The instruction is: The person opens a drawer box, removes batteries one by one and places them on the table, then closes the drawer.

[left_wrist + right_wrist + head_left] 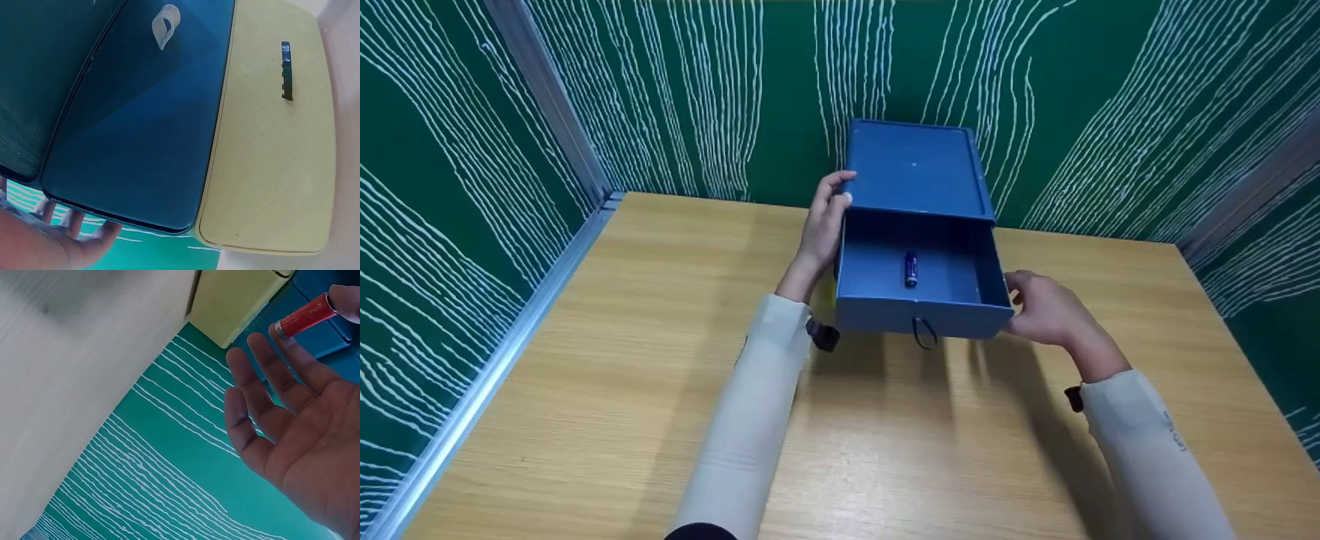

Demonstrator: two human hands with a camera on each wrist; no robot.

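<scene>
In the head view a blue drawer unit (915,169) has its top drawer (926,319) pulled out. One purple battery (911,270) lies on that drawer's floor. My left hand (825,225) rests against the unit's left side, fingertips at the top edge. In the left wrist view its fingers (101,239) lie along the side beside a closed blue drawer (135,124). Just off the open drawer's right front corner is my right hand (1046,311). Its thumb and index finger pinch a red battery (306,316), the other fingers spread.
A yellow drawer (270,140) with a black loop handle (287,70) forms the lowest level. The unit stands on a wooden table (607,360) near the back edge. Green panels with white lines (787,97) enclose the back and sides.
</scene>
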